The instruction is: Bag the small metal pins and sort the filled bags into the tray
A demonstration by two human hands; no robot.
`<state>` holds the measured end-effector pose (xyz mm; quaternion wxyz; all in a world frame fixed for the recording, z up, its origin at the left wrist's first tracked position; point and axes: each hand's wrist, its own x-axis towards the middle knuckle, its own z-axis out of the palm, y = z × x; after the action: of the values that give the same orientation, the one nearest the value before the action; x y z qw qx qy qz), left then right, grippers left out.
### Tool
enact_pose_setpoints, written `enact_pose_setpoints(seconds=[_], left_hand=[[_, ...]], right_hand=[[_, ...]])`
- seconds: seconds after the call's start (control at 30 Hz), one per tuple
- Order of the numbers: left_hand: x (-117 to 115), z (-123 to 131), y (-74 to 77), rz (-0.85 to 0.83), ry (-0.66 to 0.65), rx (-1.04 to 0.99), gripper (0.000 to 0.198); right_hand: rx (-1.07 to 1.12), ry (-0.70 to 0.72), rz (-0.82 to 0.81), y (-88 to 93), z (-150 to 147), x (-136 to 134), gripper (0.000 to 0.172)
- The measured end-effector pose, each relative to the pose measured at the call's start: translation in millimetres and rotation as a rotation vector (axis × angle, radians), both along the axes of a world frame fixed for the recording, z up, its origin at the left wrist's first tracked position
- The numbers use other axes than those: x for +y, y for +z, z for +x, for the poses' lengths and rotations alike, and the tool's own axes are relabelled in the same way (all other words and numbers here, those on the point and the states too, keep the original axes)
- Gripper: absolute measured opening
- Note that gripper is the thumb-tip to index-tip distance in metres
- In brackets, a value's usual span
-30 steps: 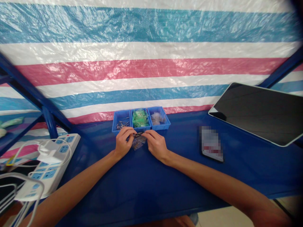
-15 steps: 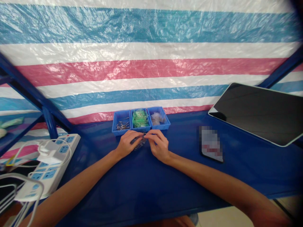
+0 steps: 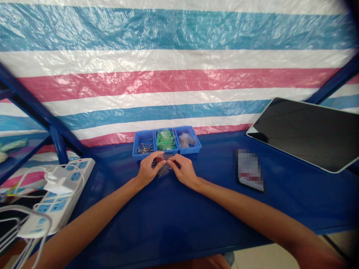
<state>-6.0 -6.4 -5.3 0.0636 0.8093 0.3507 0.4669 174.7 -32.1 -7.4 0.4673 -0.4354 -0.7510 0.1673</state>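
A small clear plastic bag (image 3: 165,171) is between my hands, just in front of the blue bins, with some tiny thing inside or beneath it that I cannot make out. My left hand (image 3: 148,170) pinches the bag's left side between thumb and fingers. From the other side, my right hand (image 3: 183,171) is closed on its upper edge, the fingertips of both hands nearly meeting. Beyond them, three joined blue bins hold thin metal pieces (image 3: 145,148), green packets (image 3: 166,140) and clear plastic bags (image 3: 186,140), from left to right.
A phone (image 3: 250,171) lies on the blue table (image 3: 168,224) to the right, with a large dark-screened panel (image 3: 308,130) behind it. At left is a white power strip (image 3: 75,186) with plugs and cables. A striped plastic sheet (image 3: 179,82) hangs behind.
My hands have drawn closer together. The right hand has shifted slightly left and its fingers have closed on the bag, which now shows spread between both hands.
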Motion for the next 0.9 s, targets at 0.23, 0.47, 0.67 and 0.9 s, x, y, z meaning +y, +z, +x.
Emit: enact_pose_setpoints(seconds=[0.23,0.47,0.67,0.9], left_hand=[[0.3,2.4,1.4,0.006,-0.119,0.044,0.033],[0.5,2.5,5.3,0.088,-0.13,0.028,0.018],[2.4,0.6,6.3,0.084,-0.032,-0.074,0.016],[0.8,0.4,7.0,0.099,-0.038,-0.086,0.019]], right_hand=[[0.093,-0.031,-0.035,0.2,0.8,2.8,0.027],[0.102,0.019,-0.046,0.1,2.5,1.8,0.034],[0.221,-0.032,-0.039,4.4,2.2,-1.6,0.021],[0.154,0.052,0.04,3.3,0.6,0.4,0.016]])
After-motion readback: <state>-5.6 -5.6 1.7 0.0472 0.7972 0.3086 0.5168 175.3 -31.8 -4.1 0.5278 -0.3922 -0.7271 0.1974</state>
